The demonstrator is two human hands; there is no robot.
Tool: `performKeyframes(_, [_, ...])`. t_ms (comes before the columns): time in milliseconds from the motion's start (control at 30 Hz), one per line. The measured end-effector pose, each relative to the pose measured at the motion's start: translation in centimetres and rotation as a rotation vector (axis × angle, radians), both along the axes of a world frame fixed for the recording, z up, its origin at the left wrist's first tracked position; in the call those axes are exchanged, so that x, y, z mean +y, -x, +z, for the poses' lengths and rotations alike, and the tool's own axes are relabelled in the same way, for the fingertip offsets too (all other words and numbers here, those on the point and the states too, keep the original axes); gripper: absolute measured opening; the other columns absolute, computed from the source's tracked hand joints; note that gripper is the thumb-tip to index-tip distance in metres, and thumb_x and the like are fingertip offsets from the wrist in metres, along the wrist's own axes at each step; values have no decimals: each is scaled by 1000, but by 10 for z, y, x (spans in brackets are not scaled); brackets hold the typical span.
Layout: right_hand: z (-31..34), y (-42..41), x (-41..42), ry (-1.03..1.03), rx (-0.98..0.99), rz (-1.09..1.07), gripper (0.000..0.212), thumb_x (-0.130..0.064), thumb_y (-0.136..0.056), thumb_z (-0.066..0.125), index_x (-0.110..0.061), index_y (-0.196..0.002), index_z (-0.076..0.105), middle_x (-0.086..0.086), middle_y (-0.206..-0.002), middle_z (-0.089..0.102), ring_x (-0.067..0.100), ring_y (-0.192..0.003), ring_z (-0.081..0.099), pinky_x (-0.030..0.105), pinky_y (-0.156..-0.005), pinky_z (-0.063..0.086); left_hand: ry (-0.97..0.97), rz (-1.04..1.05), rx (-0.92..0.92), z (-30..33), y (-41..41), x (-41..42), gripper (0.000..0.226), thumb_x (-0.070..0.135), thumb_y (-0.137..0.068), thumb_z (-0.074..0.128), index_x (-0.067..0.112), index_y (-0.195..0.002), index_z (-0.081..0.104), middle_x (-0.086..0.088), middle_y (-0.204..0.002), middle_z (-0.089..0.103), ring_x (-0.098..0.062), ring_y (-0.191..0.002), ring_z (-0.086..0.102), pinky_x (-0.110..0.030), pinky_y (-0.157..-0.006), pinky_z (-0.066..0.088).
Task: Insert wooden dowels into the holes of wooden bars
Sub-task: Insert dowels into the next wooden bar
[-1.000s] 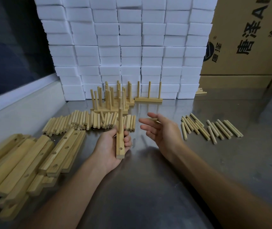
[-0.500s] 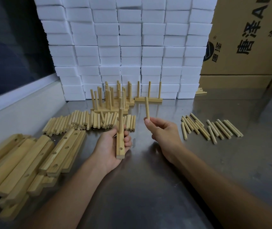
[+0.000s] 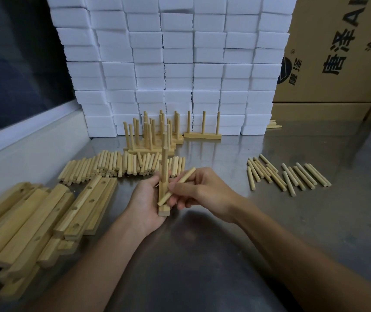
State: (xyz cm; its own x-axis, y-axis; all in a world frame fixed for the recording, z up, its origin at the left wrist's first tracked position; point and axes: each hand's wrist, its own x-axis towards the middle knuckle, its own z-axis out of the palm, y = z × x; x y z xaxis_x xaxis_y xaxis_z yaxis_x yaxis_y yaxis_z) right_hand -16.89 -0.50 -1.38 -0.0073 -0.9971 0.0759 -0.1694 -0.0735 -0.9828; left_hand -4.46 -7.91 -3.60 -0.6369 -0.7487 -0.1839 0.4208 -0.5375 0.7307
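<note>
Two hands – left hand [image 3: 146, 199] with 1 bar [image 3: 163, 200] carrying 1 upright dowel [image 3: 165, 163], right hand [image 3: 204, 190] with 1 loose dowel [image 3: 177, 186]. Right pile of dowels [image 3: 287, 175]: approx. 20. Far-left heap of dowels [image 3: 121, 165]: too many to count, several dozen. Near-left stack of bars [image 3: 38, 221]: roughly a dozen, some hidden. Far: 1 finished bar [image 3: 202, 136] w/ 3 pegs – plus a cluster of finished bars [image 3: 155, 140], no. unclear. Cardboard boxes [image 3: 337, 52]: at least 2.

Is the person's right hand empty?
No, the right hand pinches a loose dowel, held slanted across the bar that the left hand grips.
</note>
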Motion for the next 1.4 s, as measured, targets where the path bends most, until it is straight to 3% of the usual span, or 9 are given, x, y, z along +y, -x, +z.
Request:
performKeyframes(233, [10,-2,3,62,152,-19,17,-8,-95,61,8,-94,68,18,-77,71,15,-61,62,21,-58,47,-19,10,-35,-1,1,0,50,32,-108,25,-2,-137,48,-6,-70,72,-15,-40,51,-25,-41,44])
performKeyframes(333, [12,-3,3,69,200,-17,15,-6,-96,59,6,-93,68,19,-77,70,11,-58,62,15,-55,47,-31,22,-42,-3,0,-2,49,32,-107,28,1,-140,48,-12,-90,75,-17,-51,62,-26,-46,49])
performKeyframes(433, [16,-4,5,102,297,-10,11,-6,-95,62,2,-92,68,17,-78,71,11,-62,64,18,-60,51,-36,14,-47,-4,-2,-4,47,33,-107,29,4,-132,56,-14,-109,73,-20,-73,70,-28,-54,55])
performKeyframes(567, [25,-8,4,169,577,-28,5,-15,-91,67,-13,-88,69,5,-83,72,16,-78,69,39,-75,59,-68,40,-39,-3,-3,-2,43,29,-107,32,6,-105,68,-11,-94,76,-19,-76,73,-29,-65,61])
performKeyframes(700, [27,-19,3,230,829,-27,13,-23,-90,69,-9,-91,71,2,-82,68,14,-75,64,39,-72,56,-57,31,-69,-1,-4,-1,31,18,-104,39,5,-95,65,-9,-80,66,-18,-69,67,-25,-56,55])
performKeyframes(900, [17,-21,5,337,721,-169,31,-29,-82,78,-6,-67,64,-3,-58,59,7,-57,55,18,-50,42,-64,16,-43,1,-6,3,31,16,-106,32,4,-97,59,-12,-69,69,-21,-62,71,-25,-48,54])
performKeyframes(1100, [6,-25,2,354,665,-216,35,-32,-82,78,-8,-64,60,-3,-56,56,5,-52,49,12,-50,35,-53,-3,-24,5,-7,7,42,17,-107,29,2,-82,60,-13,-62,67,-21,-57,70,-23,-46,53])
performKeyframes(1267, [13,-20,3,305,686,-57,14,-23,-89,72,-12,-81,68,-2,-74,67,7,-67,59,27,-63,50,-61,1,-23,6,-7,7,42,19,-107,31,-1,-87,62,-14,-67,69,-20,-58,71,-22,-46,53])
performKeyframes(1400, [11,-20,3,352,653,-65,16,-21,-87,74,-7,-79,70,2,-74,69,12,-69,63,36,-68,54,-72,23,-11,7,-5,8,43,17,-107,31,0,-84,63,-14,-66,69,-20,-59,71,-22,-46,53])
